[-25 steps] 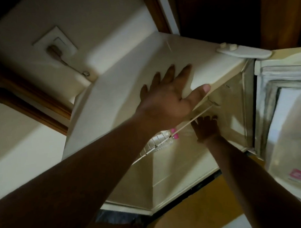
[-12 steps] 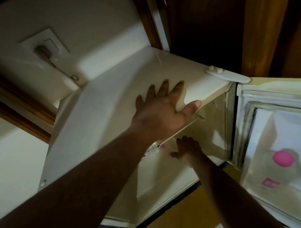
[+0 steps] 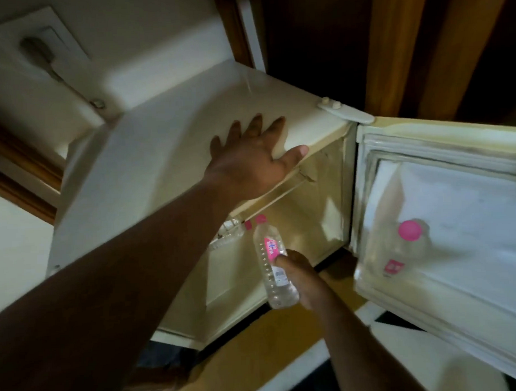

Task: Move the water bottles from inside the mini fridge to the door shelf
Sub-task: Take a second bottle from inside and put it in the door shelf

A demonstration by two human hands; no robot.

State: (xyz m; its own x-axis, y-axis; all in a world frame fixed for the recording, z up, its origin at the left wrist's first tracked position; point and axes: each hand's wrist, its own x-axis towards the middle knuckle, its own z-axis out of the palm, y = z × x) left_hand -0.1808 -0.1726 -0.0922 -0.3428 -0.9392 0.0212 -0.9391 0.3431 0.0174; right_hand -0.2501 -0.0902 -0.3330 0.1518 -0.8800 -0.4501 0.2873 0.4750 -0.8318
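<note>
Midway through the transfer, by the look of it; right hand (image 3: 302, 277) wrapped round a water bottle (image 3: 272, 265) at lower centre, just outside the mini fridge (image 3: 318, 210) opening; left hand (image 3: 251, 163) flat, fingers spread, on the fridge top; another bottle (image 3: 227, 236) lies inside, one bottle (image 3: 406, 242) already stands in the door shelf (image 3: 424, 303) at right. Next move likely swings the held bottle right, upright, beside that one.
</note>
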